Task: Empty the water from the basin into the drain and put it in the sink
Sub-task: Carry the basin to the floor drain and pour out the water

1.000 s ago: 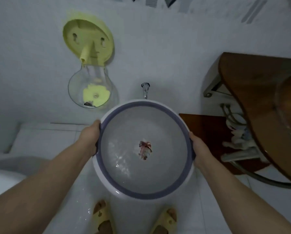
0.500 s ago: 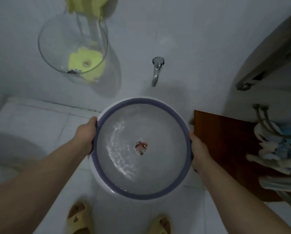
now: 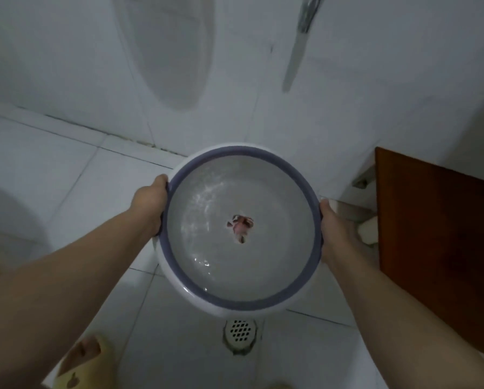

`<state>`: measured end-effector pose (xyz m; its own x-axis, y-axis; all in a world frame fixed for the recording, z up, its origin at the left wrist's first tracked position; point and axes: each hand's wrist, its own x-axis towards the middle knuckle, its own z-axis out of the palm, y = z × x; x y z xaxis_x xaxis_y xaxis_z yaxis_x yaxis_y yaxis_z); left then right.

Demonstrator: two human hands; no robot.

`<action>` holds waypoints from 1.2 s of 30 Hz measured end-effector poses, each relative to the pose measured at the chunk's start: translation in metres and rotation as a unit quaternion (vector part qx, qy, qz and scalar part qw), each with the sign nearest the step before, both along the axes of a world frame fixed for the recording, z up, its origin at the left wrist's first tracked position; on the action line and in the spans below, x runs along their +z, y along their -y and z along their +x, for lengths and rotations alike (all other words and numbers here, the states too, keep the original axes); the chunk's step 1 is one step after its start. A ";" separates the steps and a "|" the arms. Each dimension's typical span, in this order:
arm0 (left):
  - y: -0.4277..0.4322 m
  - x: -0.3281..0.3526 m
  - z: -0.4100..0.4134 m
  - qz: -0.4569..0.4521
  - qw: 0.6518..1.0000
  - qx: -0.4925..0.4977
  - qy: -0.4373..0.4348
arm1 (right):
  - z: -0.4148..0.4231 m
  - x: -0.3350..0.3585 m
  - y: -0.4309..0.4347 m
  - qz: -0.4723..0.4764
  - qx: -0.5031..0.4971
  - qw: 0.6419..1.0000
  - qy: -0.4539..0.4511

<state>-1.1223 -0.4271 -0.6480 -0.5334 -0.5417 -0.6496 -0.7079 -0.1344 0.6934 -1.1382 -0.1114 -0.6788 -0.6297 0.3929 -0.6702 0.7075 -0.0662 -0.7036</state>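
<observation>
Both hands (image 3: 148,204) outstretched, gripping opposite rims of the basin (image 3: 179,287)

The white tiled floor (image 3: 67,175) carries a round perforated drain cover (image 3: 240,330), set into a tile near its bottom edge at the middle. A yellow slipper (image 3: 81,360) with a foot in it rests at the bottom left corner. A brown wooden cabinet (image 3: 442,242) stands along the right edge.
</observation>
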 end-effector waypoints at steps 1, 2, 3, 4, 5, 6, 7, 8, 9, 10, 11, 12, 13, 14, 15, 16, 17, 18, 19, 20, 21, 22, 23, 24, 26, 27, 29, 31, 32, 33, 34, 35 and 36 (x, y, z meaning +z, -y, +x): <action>-0.002 -0.013 0.000 0.005 1.000 -0.001 -0.002 | -0.002 -0.014 -0.002 0.002 -0.001 1.000 -0.001; -0.005 -0.028 0.001 0.007 1.000 -0.002 -0.002 | -0.002 -0.031 -0.005 0.008 -0.006 1.000 -0.004; -0.007 -0.040 0.001 0.007 1.000 -0.002 -0.001 | -0.003 -0.044 -0.007 0.014 -0.011 1.000 -0.004; -0.009 -0.052 0.002 0.006 1.000 -0.005 -0.003 | -0.005 -0.056 -0.010 0.018 -0.012 1.000 -0.002; -0.012 -0.063 0.003 0.007 1.000 -0.005 -0.006 | -0.005 -0.067 -0.012 0.022 -0.012 1.000 0.001; -0.014 -0.073 0.003 0.009 1.000 -0.005 -0.011 | -0.005 -0.076 -0.015 0.025 -0.012 1.000 0.003; -0.018 -0.084 0.004 0.010 1.000 -0.005 -0.013 | -0.004 -0.086 -0.019 0.029 -0.013 1.000 0.002; -0.021 -0.093 0.005 0.010 1.000 -0.007 -0.011 | -0.005 -0.096 -0.023 0.033 -0.017 0.999 -0.006; -0.024 -0.099 0.006 0.010 1.000 -0.010 -0.010 | -0.004 -0.101 -0.026 0.038 -0.018 0.999 -0.014; -0.028 -0.106 0.008 0.011 1.000 -0.011 -0.010 | -0.003 -0.108 -0.030 0.039 -0.015 0.999 -0.017; -0.031 -0.112 0.010 0.011 1.000 -0.010 -0.013 | 0.000 -0.112 -0.033 0.037 -0.011 0.999 -0.016; -0.033 -0.119 0.012 0.010 1.000 -0.011 -0.015 | 0.003 -0.118 -0.036 0.034 -0.009 0.999 -0.018; -0.036 -0.127 0.014 0.009 1.000 -0.014 -0.011 | 0.006 -0.123 -0.038 0.029 -0.010 0.999 -0.021; -0.040 -0.134 0.016 0.011 1.000 -0.018 -0.008 | 0.008 -0.128 -0.041 0.019 -0.013 0.999 -0.023; -0.042 -0.140 0.019 0.015 1.000 -0.023 -0.005 | 0.010 -0.131 -0.043 0.007 -0.013 1.000 -0.020; -0.044 -0.146 0.020 0.020 0.999 -0.026 -0.003 | 0.012 -0.136 -0.046 -0.002 -0.013 1.000 -0.016; -0.047 -0.152 0.022 0.023 0.999 -0.026 -0.001 | 0.014 -0.140 -0.050 -0.003 -0.011 1.000 -0.012; -0.048 -0.157 0.023 0.023 0.999 -0.028 -0.001 | 0.016 -0.146 -0.053 -0.004 -0.011 1.000 -0.011; -0.050 -0.162 0.023 0.022 0.999 -0.029 -0.002 | 0.018 -0.151 -0.055 -0.004 -0.009 1.000 -0.009; -0.051 -0.168 0.023 0.019 0.999 -0.031 -0.003 | 0.021 -0.159 -0.057 -0.007 -0.005 1.000 -0.006; -0.053 -0.172 0.023 0.017 0.999 -0.033 -0.004 | 0.023 -0.164 -0.059 -0.008 -0.002 1.000 -0.002; -0.054 -0.174 0.023 0.018 0.999 -0.035 -0.005 | 0.024 -0.168 -0.061 -0.010 -0.001 1.000 0.000; -0.055 -0.177 0.024 0.020 0.999 -0.035 -0.005 | 0.026 -0.173 -0.062 -0.011 -0.002 1.000 0.002; -0.056 -0.180 0.023 0.020 0.999 -0.038 -0.005 | 0.027 -0.178 -0.064 -0.012 -0.006 1.000 0.002; -0.056 -0.183 0.023 0.020 0.999 -0.042 -0.003 | 0.028 -0.184 -0.068 -0.010 -0.010 1.000 0.005; -0.057 -0.186 0.023 0.017 0.999 -0.045 -0.001 | 0.029 -0.187 -0.069 -0.008 -0.013 1.000 0.007; -0.058 -0.191 0.024 0.017 0.999 -0.045 0.001 | 0.029 -0.191 -0.071 -0.001 -0.011 1.000 0.010; -0.059 -0.194 0.024 0.026 0.999 -0.036 0.003 | 0.029 -0.193 -0.073 0.003 -0.013 1.000 0.003; -0.059 -0.195 0.024 0.028 0.999 -0.034 0.002 | 0.028 -0.194 -0.073 0.002 -0.012 1.000 0.000; -0.058 -0.196 0.024 0.028 0.999 -0.034 0.001 | 0.028 -0.195 -0.073 0.000 -0.010 1.000 -0.003; -0.059 -0.196 0.024 0.028 0.999 -0.037 0.000 | 0.028 -0.196 -0.073 0.000 -0.011 1.000 -0.004; -0.059 -0.196 0.024 0.027 0.999 -0.039 -0.002 | 0.028 -0.197 -0.074 0.003 -0.014 1.000 -0.005; -0.059 -0.196 0.023 0.025 0.999 -0.039 -0.005 | 0.027 -0.196 -0.074 0.007 -0.014 1.000 -0.005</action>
